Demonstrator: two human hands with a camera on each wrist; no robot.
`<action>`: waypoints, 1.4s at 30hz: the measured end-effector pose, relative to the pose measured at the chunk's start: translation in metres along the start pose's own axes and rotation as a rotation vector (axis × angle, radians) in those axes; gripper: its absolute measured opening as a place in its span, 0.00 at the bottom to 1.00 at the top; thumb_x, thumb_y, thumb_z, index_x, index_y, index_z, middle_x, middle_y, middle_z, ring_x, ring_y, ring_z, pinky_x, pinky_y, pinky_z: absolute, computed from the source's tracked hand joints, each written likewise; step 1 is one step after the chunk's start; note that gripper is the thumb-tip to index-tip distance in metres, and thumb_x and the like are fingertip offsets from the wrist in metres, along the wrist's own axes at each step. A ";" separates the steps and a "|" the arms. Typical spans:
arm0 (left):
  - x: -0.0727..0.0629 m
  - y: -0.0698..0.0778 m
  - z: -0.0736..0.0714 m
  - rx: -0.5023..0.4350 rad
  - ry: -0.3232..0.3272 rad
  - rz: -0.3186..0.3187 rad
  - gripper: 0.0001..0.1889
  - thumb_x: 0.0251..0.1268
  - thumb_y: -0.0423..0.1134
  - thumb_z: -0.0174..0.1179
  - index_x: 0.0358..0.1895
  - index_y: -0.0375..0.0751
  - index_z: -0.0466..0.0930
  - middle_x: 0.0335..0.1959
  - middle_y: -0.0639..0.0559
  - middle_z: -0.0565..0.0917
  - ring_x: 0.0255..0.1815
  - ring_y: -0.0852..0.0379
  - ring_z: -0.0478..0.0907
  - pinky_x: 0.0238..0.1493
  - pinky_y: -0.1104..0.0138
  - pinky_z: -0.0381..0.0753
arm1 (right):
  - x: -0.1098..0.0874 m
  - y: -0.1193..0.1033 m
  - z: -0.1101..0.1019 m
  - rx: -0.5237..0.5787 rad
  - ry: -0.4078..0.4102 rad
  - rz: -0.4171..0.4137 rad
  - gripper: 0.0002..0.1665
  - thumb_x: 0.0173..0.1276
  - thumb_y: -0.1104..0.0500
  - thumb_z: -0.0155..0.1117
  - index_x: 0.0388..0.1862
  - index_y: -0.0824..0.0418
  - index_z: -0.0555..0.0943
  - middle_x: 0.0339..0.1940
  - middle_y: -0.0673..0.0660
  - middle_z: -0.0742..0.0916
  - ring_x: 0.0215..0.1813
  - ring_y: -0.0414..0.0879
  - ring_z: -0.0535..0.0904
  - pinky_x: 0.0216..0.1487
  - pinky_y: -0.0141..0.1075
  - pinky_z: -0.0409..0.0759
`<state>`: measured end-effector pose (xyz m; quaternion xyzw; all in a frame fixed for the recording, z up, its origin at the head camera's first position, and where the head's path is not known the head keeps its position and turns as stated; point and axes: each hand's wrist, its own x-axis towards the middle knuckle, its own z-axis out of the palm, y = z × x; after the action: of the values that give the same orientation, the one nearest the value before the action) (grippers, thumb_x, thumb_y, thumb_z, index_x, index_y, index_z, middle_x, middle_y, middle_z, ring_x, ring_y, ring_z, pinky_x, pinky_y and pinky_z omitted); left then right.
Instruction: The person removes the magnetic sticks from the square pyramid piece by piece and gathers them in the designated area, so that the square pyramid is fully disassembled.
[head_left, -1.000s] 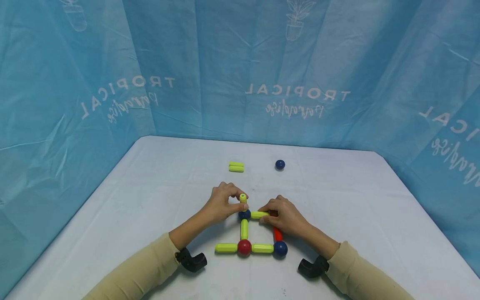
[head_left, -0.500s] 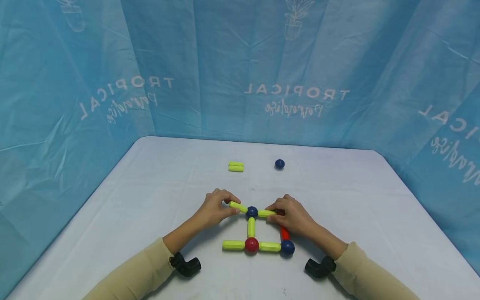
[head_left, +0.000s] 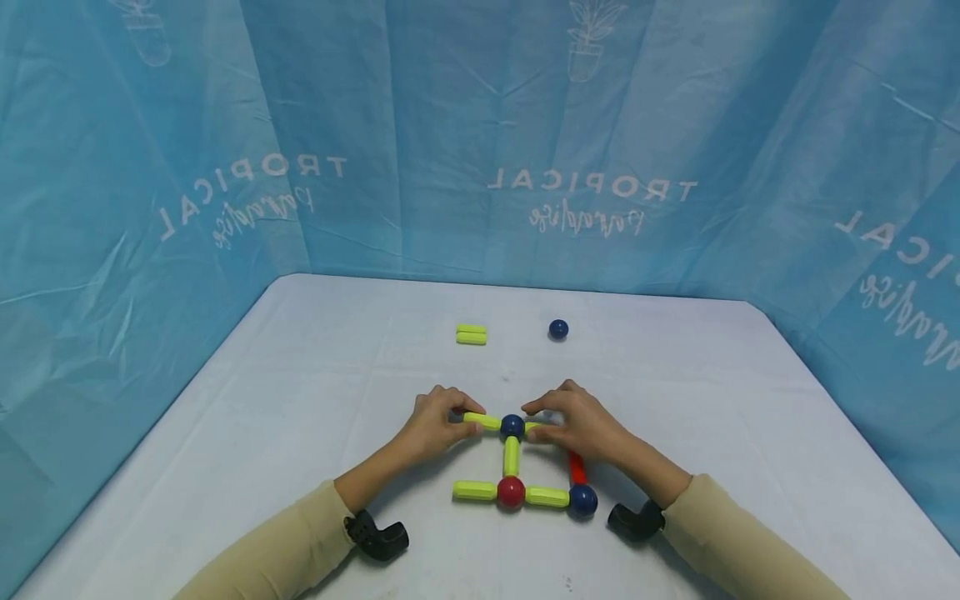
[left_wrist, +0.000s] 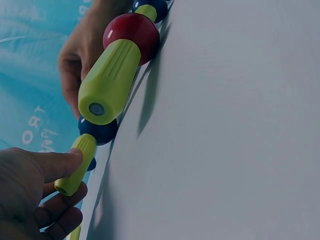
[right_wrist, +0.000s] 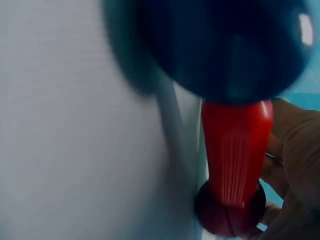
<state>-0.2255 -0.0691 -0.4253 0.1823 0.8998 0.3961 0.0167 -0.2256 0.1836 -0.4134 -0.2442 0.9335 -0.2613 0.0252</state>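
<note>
My left hand point(head_left: 435, 427) pinches a yellow-green magnetic stick point(head_left: 482, 421) between thumb and fingers; its other end meets a blue ball point(head_left: 512, 426). From that ball, one stick point(head_left: 512, 457) runs down to a red ball point(head_left: 511, 492), and another goes right, under my right hand point(head_left: 583, 425). The right thumb overlaps this stick, with the index finger raised apart from it. A second red ball point(right_wrist: 230, 210) sits beside the right fingers in the right wrist view, joined by a red stick point(right_wrist: 236, 150) to a front blue ball point(head_left: 582, 501). I cannot tell whether the right fingers grip it.
Two loose yellow-green sticks point(head_left: 471, 334) lie side by side farther back on the white table point(head_left: 360, 350). A loose blue ball point(head_left: 558, 329) is to their right. Blue printed curtains point(head_left: 450, 125) surround the table's far sides. Another stick point(head_left: 474, 491) points left from the front red ball.
The left stick has swung from upright down to lying leftward from the blue ball, with my left hand. The joined frame has shifted right. My right index finger has lifted and spread from the thumb.
</note>
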 end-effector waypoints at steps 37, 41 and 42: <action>-0.002 -0.024 -0.023 0.064 0.106 0.021 0.08 0.54 0.41 0.67 0.39 0.49 0.86 0.35 0.56 0.83 0.42 0.56 0.71 0.53 0.53 0.61 | 0.007 -0.013 0.009 0.009 -0.058 -0.025 0.20 0.58 0.47 0.69 0.51 0.44 0.83 0.44 0.42 0.87 0.41 0.40 0.70 0.36 0.31 0.69; 0.007 -0.041 -0.039 0.051 0.198 -0.024 0.10 0.56 0.41 0.66 0.41 0.46 0.86 0.39 0.50 0.83 0.44 0.51 0.71 0.52 0.52 0.60 | 0.004 -0.009 0.007 0.008 -0.039 -0.004 0.20 0.57 0.48 0.70 0.50 0.43 0.84 0.43 0.42 0.87 0.41 0.39 0.69 0.35 0.31 0.69; 0.011 -0.043 -0.040 0.046 0.199 -0.032 0.10 0.56 0.41 0.66 0.42 0.46 0.85 0.40 0.49 0.83 0.45 0.51 0.70 0.53 0.52 0.59 | 0.004 -0.008 0.007 0.006 -0.036 -0.008 0.20 0.57 0.48 0.69 0.50 0.43 0.84 0.43 0.42 0.87 0.41 0.39 0.69 0.35 0.31 0.69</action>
<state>-0.2559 -0.1205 -0.4272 0.1280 0.9087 0.3910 -0.0704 -0.2246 0.1724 -0.4155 -0.2525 0.9312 -0.2595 0.0418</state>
